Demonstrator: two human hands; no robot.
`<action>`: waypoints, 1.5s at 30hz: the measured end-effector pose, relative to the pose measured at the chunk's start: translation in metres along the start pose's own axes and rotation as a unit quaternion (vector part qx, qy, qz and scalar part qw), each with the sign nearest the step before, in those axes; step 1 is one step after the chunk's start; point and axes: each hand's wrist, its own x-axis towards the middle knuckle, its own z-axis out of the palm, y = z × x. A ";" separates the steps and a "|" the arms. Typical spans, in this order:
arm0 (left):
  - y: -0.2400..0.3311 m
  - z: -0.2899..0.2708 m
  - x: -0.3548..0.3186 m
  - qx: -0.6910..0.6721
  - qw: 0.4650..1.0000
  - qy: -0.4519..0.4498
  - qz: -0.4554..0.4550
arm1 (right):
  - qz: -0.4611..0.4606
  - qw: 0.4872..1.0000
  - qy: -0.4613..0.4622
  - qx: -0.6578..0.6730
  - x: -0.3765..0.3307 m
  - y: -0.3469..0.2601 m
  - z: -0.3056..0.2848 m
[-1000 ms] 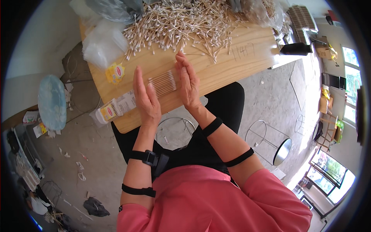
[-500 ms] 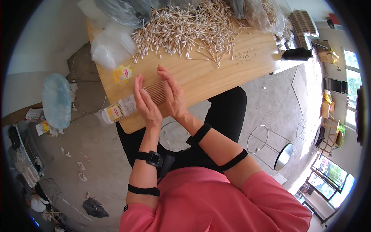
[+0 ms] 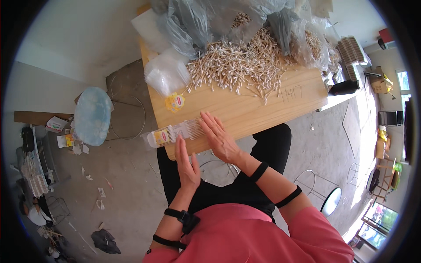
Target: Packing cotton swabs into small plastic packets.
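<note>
A clear plastic bag with a yellow label [image 3: 162,136] and a row of cotton swabs lies along the near left edge of the table. Cotton swab sticks [image 3: 195,129] show side by side at its right part. My right hand [image 3: 222,141] rests flat with straight fingers against the right end of those sticks. Just off the table's near edge is my left hand [image 3: 188,168], fingers outstretched and their tips close to the bag. Nothing is gripped in either palm. Behind the bag, a loose yellow label [image 3: 175,102] lies flat on the wood.
A big heap of loose cotton swabs [image 3: 237,68] spreads across the wooden table [image 3: 263,111]. Left of it sits a stack of clear bags [image 3: 166,74]; grey plastic bags [image 3: 188,28] rise behind. A blue-topped stool [image 3: 92,116] stands left, and a round stool [image 3: 331,201] right.
My left hand has dropped back from the swabs toward the table's edge. My right hand has turned flatter over the sticks' right end. The whole view has shifted.
</note>
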 end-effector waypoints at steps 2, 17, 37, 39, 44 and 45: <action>-0.001 -0.004 -0.024 0.062 0.991 -0.120 0.018 | -0.005 1.000 -0.013 -0.016 0.007 -0.004 0.005; 0.004 0.028 0.011 0.313 0.934 -0.171 -0.017 | -0.004 0.990 -0.070 -0.121 0.019 0.006 0.009; 0.002 0.039 0.033 0.341 0.920 -0.192 -0.003 | -0.064 0.984 -0.051 -0.159 0.016 0.028 0.024; 0.004 0.039 0.033 0.342 0.918 -0.198 -0.007 | -0.066 0.986 -0.048 -0.148 0.013 0.028 0.023; 0.006 0.038 0.032 0.335 0.924 -0.185 -0.014 | -0.040 0.984 -0.070 -0.158 0.009 0.021 0.020; 0.007 0.038 0.032 0.334 0.924 -0.185 -0.014 | -0.039 0.984 -0.070 -0.159 0.007 0.021 0.020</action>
